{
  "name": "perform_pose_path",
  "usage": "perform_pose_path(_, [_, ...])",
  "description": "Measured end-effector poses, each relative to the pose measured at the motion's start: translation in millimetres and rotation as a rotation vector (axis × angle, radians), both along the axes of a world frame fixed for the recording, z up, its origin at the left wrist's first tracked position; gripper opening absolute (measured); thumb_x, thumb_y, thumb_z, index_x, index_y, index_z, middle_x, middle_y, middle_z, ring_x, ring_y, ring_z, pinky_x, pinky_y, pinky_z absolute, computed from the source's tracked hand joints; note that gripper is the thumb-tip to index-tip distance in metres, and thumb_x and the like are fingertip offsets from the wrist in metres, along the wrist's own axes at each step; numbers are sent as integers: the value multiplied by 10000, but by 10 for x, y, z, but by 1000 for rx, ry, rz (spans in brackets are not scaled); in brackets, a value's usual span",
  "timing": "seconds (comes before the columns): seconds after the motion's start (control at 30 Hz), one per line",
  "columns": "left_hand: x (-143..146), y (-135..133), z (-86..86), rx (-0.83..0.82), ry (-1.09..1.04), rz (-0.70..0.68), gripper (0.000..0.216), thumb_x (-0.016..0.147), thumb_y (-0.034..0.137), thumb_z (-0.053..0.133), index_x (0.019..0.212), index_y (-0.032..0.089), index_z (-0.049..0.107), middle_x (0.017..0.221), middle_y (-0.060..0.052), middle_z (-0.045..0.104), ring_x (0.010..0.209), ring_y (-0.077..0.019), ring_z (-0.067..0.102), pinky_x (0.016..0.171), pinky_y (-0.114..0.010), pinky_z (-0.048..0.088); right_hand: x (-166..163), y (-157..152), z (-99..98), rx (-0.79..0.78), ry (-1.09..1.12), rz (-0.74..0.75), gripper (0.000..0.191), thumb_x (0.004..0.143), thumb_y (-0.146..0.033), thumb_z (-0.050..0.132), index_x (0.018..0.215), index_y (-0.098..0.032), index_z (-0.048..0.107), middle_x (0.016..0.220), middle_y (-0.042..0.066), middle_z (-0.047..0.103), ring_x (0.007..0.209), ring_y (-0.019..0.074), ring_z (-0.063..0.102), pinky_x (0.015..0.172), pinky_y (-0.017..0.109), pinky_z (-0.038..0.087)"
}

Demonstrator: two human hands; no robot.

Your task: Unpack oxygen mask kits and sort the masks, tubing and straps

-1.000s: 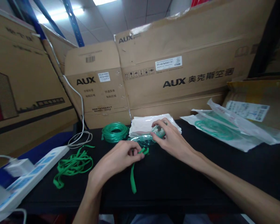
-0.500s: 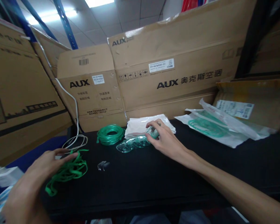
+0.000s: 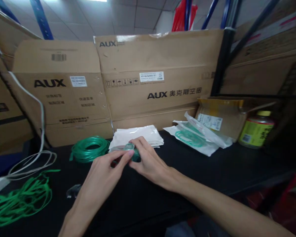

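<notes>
My left hand (image 3: 106,168) and my right hand (image 3: 150,161) meet over the middle of the black table. Both have their fingers closed on the clear green plastic masks (image 3: 136,156), a nested stack mostly covered by the fingers. How many masks each hand grips cannot be made out. Just behind them lie flat white packets (image 3: 138,133). To the left is a coil of green tubing (image 3: 80,152). A tangle of green elastic straps (image 3: 27,197) rests at the near left. Small clear pieces (image 3: 73,191) lie beside my left forearm, partly hidden by it.
Large cardboard boxes (image 3: 128,112) wall off the back. A white cable (image 3: 42,118) hangs down on the left. Opened white pouches with green tubing (image 3: 192,136) lie at the right, before a small carton (image 3: 227,115) and a yellow-labelled jar (image 3: 256,130).
My left hand has left the green straps and moved right to the masks, where it joins my right hand. The stack has come up between both hands. The view has turned to the right.
</notes>
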State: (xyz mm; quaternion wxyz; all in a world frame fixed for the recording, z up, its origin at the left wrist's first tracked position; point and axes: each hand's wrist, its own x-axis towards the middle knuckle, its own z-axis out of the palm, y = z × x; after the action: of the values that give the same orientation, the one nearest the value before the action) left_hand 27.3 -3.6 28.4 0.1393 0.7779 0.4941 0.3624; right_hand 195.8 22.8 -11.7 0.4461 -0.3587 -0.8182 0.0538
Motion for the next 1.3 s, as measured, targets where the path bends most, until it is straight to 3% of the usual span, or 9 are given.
perform_pose_path(0.1, [-31,122,-104,-69,-12,31,614,871,711,442,905,203,785,768,-39,747,733,-263,667,707,-312,509,-4,-73,31,-12,-122,-15,391,859,-144,643,1226,-167,509,1202,104,523,1109,220,563,984,345,522])
perform_pose_path(0.2, [-93,212,-135,-121,-80,19,646,835,745,455,862,192,789,688,-42,712,717,-277,658,698,-338,530,-4,-149,52,74,-263,-14,468,893,-156,588,1338,-106,451,1291,165,519,1225,275,502,1050,405,484])
perform_pose_path(0.37, [-96,241,-130,-172,-319,-140,515,798,669,609,948,216,801,893,-58,773,935,-303,688,864,-367,558,70,-214,77,106,-241,60,529,914,-233,591,1411,-125,446,1360,182,521,1263,287,488,1085,442,450])
perform_pose_path(0.5, [-75,197,-101,-145,-363,-159,412,822,588,655,976,233,798,995,-60,777,1030,-303,676,936,-368,538,138,-159,104,-107,97,56,457,937,-420,631,1348,-228,573,1318,100,593,1222,230,563,1080,395,447])
perform_pose_path(0.57, [-69,156,-75,-113,-335,-198,384,862,553,634,1000,232,791,1023,-61,768,1023,-285,672,939,-356,531,158,-103,114,-309,251,89,429,967,-481,573,1300,-215,619,1248,105,650,1077,215,644,967,390,519])
perform_pose_path(0.7, [-41,79,-31,-120,-325,-265,365,911,502,594,989,198,780,1069,-75,744,1012,-255,662,950,-352,522,179,-20,133,-683,430,394,440,957,-510,576,1201,-156,671,1037,92,709,757,155,679,681,293,560])
perform_pose_path(0.9, [-8,56,-21,-349,-591,-313,405,901,511,605,1041,161,752,1128,-84,737,1047,-252,671,983,-389,533,200,-43,177,-605,533,384,348,861,-359,736,1168,-201,691,1156,66,692,894,158,659,739,283,548])
perform_pose_path(1.17, [-80,132,-78,-234,-349,-258,389,928,493,580,1104,191,750,1063,-65,761,1028,-259,675,989,-384,500,237,-63,216,-605,413,302,349,897,-388,679,1180,-188,717,1220,80,694,793,137,632,675,276,542])
perform_pose_path(1.3, [-78,144,-82,-257,-364,-282,378,901,488,623,1113,201,749,1116,-63,754,1035,-250,688,988,-366,522,257,-48,216,-591,378,278,362,903,-392,670,1197,-186,717,1182,78,715,761,136,622,666,282,533])
